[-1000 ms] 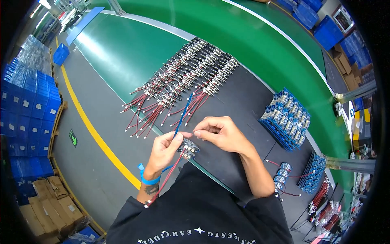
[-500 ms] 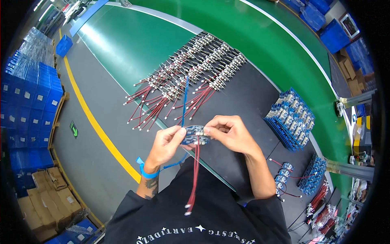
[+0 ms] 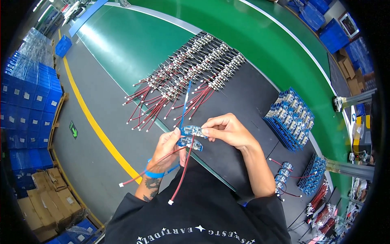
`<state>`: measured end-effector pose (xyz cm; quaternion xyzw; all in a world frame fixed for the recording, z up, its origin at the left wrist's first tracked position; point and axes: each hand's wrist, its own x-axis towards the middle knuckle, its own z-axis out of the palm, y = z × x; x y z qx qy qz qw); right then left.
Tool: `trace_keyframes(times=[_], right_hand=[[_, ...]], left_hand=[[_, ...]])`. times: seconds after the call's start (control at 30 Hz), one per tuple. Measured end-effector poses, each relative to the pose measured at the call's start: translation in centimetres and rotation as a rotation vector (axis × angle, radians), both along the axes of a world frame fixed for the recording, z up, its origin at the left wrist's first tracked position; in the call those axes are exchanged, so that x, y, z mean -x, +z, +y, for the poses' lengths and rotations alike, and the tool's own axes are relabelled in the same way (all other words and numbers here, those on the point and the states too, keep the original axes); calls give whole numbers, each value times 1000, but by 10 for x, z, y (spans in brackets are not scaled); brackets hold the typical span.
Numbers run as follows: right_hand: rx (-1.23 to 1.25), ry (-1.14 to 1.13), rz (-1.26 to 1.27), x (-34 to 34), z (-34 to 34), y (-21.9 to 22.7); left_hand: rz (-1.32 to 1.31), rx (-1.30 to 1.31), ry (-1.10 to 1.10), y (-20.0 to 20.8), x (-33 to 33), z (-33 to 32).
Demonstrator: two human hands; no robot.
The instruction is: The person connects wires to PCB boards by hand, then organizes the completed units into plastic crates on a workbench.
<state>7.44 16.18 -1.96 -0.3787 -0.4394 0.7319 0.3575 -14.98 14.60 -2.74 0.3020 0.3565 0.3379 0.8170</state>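
Two small blue circuit boards are held in front of my chest. My left hand pinches both at their left ends between thumb and fingers. The thumb and forefinger of my right hand grip the right end of the upper circuit board. Just below it, the lower circuit board slants down to the right, apart from my right hand. Dark red wire leads with white plugs hang from the boards, spread in two directions. A thin blue strip rises from beside my left thumb.
Rows of wired boards stand upright on the bench, their red leads toward me. To the right are a block of stacked blue boards, a smaller stack, several loose boards and wire bundles. A blue wrist strap circles my left wrist.
The two boards have fanned apart and tilted, so the lower one shows more. Their red leads, together before, have swung left and separated. My left hand has shifted slightly left and down.
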Motion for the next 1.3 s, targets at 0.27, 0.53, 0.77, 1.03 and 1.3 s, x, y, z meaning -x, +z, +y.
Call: trace_keyframes(times=[0.27, 0.53, 0.77, 1.03, 1.3], right_hand=[[78, 55, 59, 1, 2, -3], [-16, 103, -36, -3, 1, 16], [-77, 96, -98, -8, -8, 33], [-37, 89, 15, -14, -11, 26], [-35, 133, 139, -8, -9, 11]], left_hand=[[86, -28, 160, 15, -9, -13], [-141, 12, 76, 8, -5, -19], [204, -365, 61, 15, -3, -9], [232, -601, 139, -2, -13, -4], [135, -442, 318, -6, -26, -14]])
